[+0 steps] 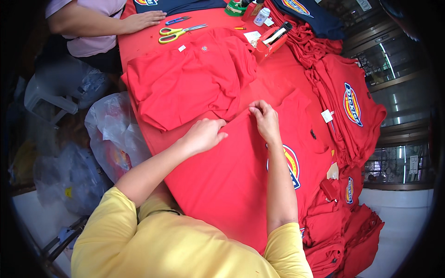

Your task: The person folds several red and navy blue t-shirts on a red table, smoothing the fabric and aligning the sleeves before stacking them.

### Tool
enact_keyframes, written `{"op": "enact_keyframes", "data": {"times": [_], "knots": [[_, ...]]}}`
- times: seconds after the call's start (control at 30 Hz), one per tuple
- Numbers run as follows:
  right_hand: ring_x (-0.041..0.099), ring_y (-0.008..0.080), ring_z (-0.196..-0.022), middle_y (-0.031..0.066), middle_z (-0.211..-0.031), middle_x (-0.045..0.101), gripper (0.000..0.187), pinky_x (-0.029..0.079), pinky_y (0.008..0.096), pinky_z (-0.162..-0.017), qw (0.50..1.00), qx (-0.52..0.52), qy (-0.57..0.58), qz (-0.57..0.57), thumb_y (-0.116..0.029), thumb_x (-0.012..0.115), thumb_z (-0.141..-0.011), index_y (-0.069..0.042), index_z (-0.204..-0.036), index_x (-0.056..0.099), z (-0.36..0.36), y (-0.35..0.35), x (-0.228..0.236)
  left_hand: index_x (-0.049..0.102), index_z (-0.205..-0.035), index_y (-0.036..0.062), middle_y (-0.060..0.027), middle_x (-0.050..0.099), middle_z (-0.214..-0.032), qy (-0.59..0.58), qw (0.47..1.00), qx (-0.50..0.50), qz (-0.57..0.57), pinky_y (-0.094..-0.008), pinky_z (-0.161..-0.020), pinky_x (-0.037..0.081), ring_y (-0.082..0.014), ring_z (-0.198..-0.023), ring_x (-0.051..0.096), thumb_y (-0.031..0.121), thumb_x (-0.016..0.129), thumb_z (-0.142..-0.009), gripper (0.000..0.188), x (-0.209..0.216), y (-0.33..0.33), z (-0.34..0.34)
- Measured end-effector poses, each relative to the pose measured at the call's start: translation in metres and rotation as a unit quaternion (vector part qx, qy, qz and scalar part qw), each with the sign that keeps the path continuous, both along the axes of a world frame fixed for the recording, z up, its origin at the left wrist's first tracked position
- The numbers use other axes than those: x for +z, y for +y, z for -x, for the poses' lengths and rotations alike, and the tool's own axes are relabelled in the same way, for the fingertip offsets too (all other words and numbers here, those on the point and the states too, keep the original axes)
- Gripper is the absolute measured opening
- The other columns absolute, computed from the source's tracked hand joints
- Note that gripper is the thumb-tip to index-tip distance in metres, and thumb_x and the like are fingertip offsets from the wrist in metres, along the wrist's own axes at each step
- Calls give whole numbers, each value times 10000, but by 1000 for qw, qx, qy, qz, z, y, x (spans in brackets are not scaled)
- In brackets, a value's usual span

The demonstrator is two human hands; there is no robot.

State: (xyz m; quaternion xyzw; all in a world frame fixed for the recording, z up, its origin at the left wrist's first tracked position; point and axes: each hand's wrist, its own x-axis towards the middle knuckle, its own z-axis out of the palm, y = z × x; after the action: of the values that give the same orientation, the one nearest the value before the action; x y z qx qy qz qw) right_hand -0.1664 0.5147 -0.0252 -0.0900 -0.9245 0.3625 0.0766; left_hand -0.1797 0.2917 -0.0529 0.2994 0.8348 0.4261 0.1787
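Note:
A red T-shirt [222, 185] with a printed chest emblem lies spread on the table in front of me, its neckline toward the right. My left hand [204, 135] is closed on the shirt's far edge, thumb sticking out to the right. A short way to its right, my right hand [266, 121] pinches the same edge between thumb and fingertips. My right forearm crosses over the shirt and covers part of the emblem. Just beyond my hands lies another red garment [185, 83], rumpled, with a small white tag near its top.
Yellow-handled scissors [178, 32] and a blue cutter [178, 20] lie far left, near another person's hand [144, 21]. A white bottle [262, 16] and a red tape dispenser [271, 42] stand farther back. Stacked red shirts [343, 102] line the right. Plastic bags [116, 134] stand left of the table.

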Motion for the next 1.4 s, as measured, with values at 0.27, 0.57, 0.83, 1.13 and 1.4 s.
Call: {"op": "enact_keyframes", "data": {"times": [0.27,0.57,0.83,1.13,1.4], "knots": [[547,270,-941,73,-957,582,123,393,412,-807,961,-10,121,-249,-201,632,-888,-118,-979,640,14,-12,-43,608,-854,2,-7,515,-677,-285,950,-118,-39,-309,-611,400,-112,-648,452,190,760,-784,252,-1,-38,14],[515,288,-955,82,-979,560,238,366,423,-815,959,53,119,-252,-306,654,-868,-99,-974,602,9,-13,-38,598,-754,12,32,553,-638,-354,930,99,-24,-247,-548,364,-42,-604,469,128,718,-849,192,-14,-166,-66],[509,307,-934,121,-970,550,266,374,443,-787,942,5,165,-292,-291,664,-863,-67,-979,579,-8,-34,-36,608,-765,32,45,551,-617,-244,947,207,-13,-242,-546,376,-45,-575,468,166,732,-834,195,-4,-162,-89],[534,322,-1074,135,-1150,583,237,388,454,-940,957,47,157,-239,-138,600,-892,-64,-1116,626,-64,-49,-44,622,-813,11,-53,619,-655,-142,973,180,32,-310,-601,470,-127,-629,598,212,708,-839,220,0,-164,-97],[565,361,-1014,166,-1033,595,245,460,430,-819,990,-8,11,-140,-206,621,-874,-46,-1059,618,0,-29,-23,634,-841,37,-165,672,-797,30,981,48,187,-460,-692,507,-349,-801,658,386,605,-892,353,27,-92,-61]]}}
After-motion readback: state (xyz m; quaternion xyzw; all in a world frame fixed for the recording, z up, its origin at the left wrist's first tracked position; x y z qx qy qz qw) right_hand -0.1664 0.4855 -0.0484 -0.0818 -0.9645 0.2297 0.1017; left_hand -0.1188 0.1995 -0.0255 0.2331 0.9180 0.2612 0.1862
